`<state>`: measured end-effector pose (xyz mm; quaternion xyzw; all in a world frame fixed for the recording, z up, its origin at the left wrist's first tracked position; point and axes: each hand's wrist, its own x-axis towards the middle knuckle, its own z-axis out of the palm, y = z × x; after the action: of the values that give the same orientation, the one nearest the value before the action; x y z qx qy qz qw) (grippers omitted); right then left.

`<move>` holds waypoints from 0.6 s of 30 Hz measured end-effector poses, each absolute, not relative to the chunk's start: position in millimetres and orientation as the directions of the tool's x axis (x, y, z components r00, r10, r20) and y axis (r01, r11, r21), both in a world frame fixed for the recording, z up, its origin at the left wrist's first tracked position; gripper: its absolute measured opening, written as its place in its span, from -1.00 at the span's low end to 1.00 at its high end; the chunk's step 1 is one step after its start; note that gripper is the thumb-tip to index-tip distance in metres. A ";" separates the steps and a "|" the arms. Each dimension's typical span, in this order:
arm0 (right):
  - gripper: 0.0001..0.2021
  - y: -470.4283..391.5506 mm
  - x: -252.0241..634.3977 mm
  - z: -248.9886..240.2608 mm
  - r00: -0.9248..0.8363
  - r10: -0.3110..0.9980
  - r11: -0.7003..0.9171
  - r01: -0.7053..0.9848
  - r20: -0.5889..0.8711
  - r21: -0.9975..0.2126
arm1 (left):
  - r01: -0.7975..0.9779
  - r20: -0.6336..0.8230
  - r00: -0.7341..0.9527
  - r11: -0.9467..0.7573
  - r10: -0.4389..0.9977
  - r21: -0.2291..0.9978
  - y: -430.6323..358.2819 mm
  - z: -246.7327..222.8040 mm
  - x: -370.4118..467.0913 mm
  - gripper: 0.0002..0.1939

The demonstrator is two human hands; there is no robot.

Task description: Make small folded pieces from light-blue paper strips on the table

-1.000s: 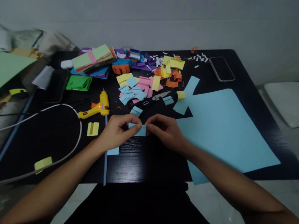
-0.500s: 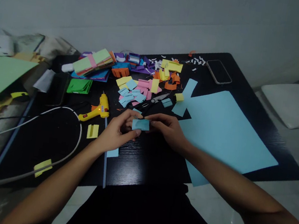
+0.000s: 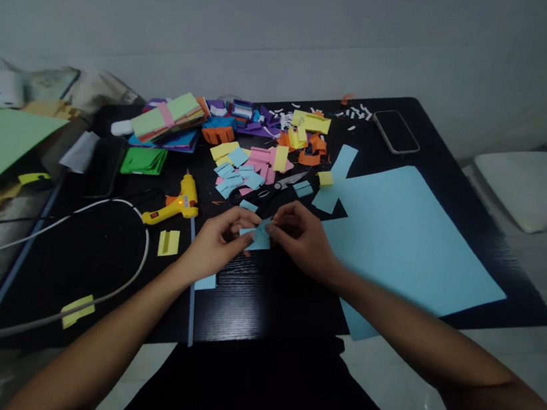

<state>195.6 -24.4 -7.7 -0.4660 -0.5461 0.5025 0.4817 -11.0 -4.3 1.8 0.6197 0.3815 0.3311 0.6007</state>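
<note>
My left hand (image 3: pixel 215 241) and right hand (image 3: pixel 300 235) both pinch the blue paper (image 3: pixel 259 237). I should press the fold flat and keep the edges lined up.

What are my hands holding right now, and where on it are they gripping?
A small light-blue paper piece, pinched between both hands: the left hand grips its left edge, the right hand its right edge, just above the black table.
</note>
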 end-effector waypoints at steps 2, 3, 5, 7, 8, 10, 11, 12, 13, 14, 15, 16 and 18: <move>-0.86 -26.2 195.3 -8.3 -0.105 0.991 0.094 0.069 0.087 -0.993 | 0.053 -0.064 0.464 0.045 0.884 0.998 -3.8 3.1 -8.3 -0.79; -0.89 -27.0 195.5 -8.0 -0.121 0.987 0.117 0.086 0.106 -0.989 | 0.047 -0.066 0.451 0.050 0.890 0.998 -3.2 3.9 -7.3 -0.81; -0.94 -28.2 196.2 -6.1 -0.163 0.973 0.181 0.109 0.162 -0.977 | 0.042 -0.061 0.433 0.048 0.899 0.998 -2.0 6.0 -5.9 -0.81; -0.95 -28.5 197.2 -3.8 -0.196 0.952 0.265 0.132 0.237 -0.955 | 0.031 -0.052 0.414 0.043 0.909 0.999 -1.0 8.6 -5.1 -0.79; -0.93 -28.4 197.7 -2.9 -0.211 0.939 0.306 0.147 0.272 -0.941 | 0.023 -0.048 0.407 0.042 0.912 0.999 -0.7 9.8 -4.8 -0.78; -0.87 -28.0 198.2 -2.4 -0.232 0.916 0.371 0.172 0.328 -0.913 | 0.009 -0.043 0.399 0.043 0.916 0.999 -0.8 11.7 -4.4 -0.76; -0.83 -27.7 198.2 -2.9 -0.241 0.907 0.392 0.182 0.346 -0.902 | 0.006 -0.042 0.399 0.043 0.916 0.999 -1.0 12.2 -4.3 -0.75; -0.80 -27.5 198.0 -3.7 -0.249 0.900 0.406 0.190 0.356 -0.894 | 0.005 -0.043 0.401 0.044 0.915 0.999 -1.2 12.4 -4.1 -0.75; -0.78 -27.3 197.7 -4.7 -0.255 0.895 0.420 0.198 0.367 -0.886 | 0.005 -0.044 0.402 0.046 0.915 0.999 -1.5 12.2 -4.1 -0.75; -0.77 -27.2 197.4 -5.8 -0.260 0.889 0.433 0.208 0.377 -0.877 | 0.008 -0.046 0.403 0.047 0.914 0.999 -1.7 11.6 -4.0 -0.76; -0.78 -27.1 197.2 -7.0 -0.267 0.884 0.443 0.219 0.383 -0.869 | 0.011 -0.049 0.403 0.048 0.914 0.999 -1.8 10.9 -4.0 -0.76; -0.79 -27.0 197.0 -8.1 -0.273 0.880 0.451 0.231 0.388 -0.862 | 0.016 -0.054 0.402 0.052 0.914 0.999 -1.9 9.9 -4.0 -0.77; -0.82 -26.9 196.7 -9.9 -0.284 0.874 0.466 0.258 0.394 -0.847 | 0.023 -0.065 0.396 0.061 0.916 0.998 -1.8 7.8 -4.0 -0.79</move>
<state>196.7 -26.9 -9.9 -0.3899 -0.7258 0.3393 0.4539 -4.0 -1.8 7.8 0.5769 0.4068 0.3695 0.6043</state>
